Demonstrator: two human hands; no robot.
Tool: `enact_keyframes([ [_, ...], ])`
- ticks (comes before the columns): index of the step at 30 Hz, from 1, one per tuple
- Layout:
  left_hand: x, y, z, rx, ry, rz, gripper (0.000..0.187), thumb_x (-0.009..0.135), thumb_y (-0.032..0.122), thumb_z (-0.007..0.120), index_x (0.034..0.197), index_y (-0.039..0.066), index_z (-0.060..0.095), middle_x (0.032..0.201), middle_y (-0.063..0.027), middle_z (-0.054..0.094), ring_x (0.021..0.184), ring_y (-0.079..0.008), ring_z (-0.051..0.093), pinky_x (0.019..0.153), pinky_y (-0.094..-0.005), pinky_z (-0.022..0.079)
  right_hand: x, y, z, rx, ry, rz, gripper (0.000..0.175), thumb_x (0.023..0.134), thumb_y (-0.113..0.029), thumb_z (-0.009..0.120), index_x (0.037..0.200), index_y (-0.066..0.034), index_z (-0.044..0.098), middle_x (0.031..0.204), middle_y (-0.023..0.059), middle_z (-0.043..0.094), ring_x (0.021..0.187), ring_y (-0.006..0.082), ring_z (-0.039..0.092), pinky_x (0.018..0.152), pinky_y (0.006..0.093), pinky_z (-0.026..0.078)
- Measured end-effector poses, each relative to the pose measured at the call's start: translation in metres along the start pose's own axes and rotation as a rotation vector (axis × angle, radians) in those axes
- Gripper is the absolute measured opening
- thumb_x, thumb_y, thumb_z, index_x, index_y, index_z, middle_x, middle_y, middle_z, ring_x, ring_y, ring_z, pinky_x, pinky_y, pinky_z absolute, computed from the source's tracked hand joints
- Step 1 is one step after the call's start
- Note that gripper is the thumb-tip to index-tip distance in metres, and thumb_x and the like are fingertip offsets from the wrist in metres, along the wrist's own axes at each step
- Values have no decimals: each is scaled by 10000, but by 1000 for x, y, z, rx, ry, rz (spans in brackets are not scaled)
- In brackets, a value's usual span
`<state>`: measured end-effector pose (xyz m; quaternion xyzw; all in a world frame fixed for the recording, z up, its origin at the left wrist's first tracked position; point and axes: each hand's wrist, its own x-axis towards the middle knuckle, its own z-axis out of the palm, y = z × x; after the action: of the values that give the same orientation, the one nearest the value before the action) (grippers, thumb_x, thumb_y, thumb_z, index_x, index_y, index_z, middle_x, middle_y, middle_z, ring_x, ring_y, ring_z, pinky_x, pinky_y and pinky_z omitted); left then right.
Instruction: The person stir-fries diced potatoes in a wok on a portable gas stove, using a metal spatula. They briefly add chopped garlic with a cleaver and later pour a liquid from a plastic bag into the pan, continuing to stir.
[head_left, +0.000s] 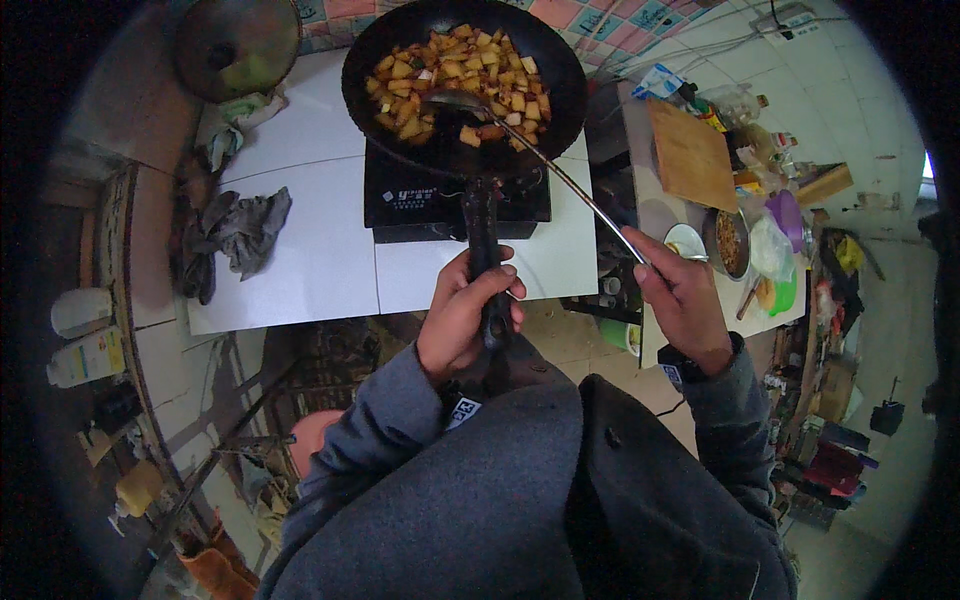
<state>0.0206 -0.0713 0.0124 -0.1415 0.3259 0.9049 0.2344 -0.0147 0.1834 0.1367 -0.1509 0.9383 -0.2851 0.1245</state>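
My left hand (472, 304) grips the black handle of a frying pan (570, 90), thumb across the top. The pan sits over a black electric cooktop (386, 199) on a white tiled counter. Browned cubes of food, which look like diced potato (487, 60), fill the upper part of the pan and reach down its sides. In my right hand (686, 300) is the long metal shaft of a ladle or spatula (570, 184); its head (454, 98) lies among the cubes, face partly hidden.
A grey cloth (255, 232) lies on the left of the counter, with a large round lid (240, 49) behind it. On the right-hand table are a wooden cutting board (691, 154), a bowl of brown food (727, 244), a white dish (684, 240) and several bottles and bags.
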Motion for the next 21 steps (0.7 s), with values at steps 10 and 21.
enact_keyframes([
  [10, 2, -2, -1, 0, 0, 17, 358, 952, 129, 613, 1251, -19, 482, 841, -110, 648, 617, -192, 643, 569, -319, 536, 8, 16, -6, 357, 189, 172, 424, 1002, -77, 557, 1424, -40, 553, 743, -27, 529, 657, 50, 455, 611, 227, 407],
  [21, 3, -5, -2, 32, 16, 25, 364, 952, 144, 601, 1269, -9, 506, 852, -92, 657, 610, -161, 642, 540, -308, 533, 55, 35, 37, 590, 270, 247, 435, 1012, -137, 578, 1442, -88, 529, 723, -38, 554, 507, 9, 401, 443, 170, 301],
])
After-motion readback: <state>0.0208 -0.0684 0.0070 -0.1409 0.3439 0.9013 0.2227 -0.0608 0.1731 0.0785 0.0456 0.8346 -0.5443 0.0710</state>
